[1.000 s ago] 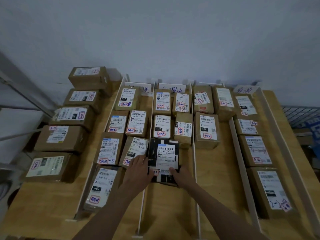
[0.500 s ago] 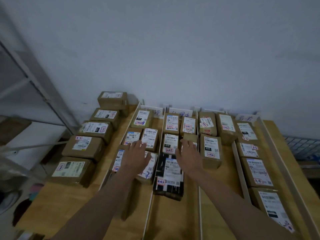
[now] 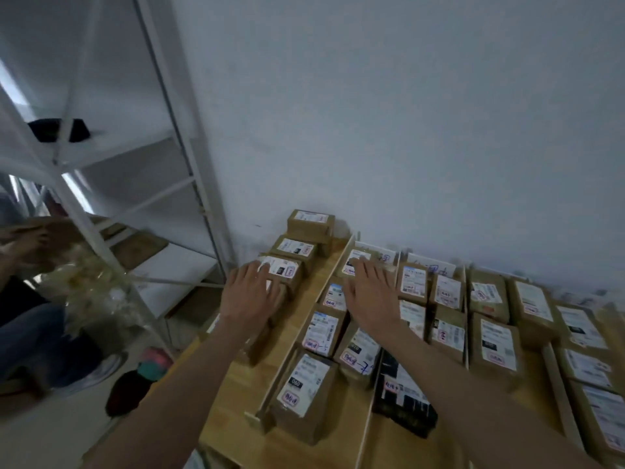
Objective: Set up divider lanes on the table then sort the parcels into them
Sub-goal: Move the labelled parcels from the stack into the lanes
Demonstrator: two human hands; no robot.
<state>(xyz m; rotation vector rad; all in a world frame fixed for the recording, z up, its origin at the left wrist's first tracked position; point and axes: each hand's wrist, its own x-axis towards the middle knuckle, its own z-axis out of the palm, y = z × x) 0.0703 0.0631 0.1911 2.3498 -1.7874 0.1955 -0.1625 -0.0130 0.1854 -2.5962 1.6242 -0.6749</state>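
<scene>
Both hands reach out flat with fingers straight, holding nothing: the left hand (image 3: 248,296) hovers over the unsorted boxes (image 3: 287,269) stacked along the left edge of the table (image 3: 287,336), outside the lanes, and the right hand (image 3: 367,292) hangs over the far end of the leftmost lane. The white dividers (image 3: 297,340) already stand, and most parcels lie in rows between them, including a black parcel (image 3: 404,401) at the near end of the second lane. The step in hand looks like picking the next box from the left stack. To do it well, close both hands on the sides of one box, tilt it enough to read the label, then carry it over the divider rather than dragging it, so the thin strip is not knocked askew. Whether the left palm touches a box yet cannot be told through the blur.
</scene>
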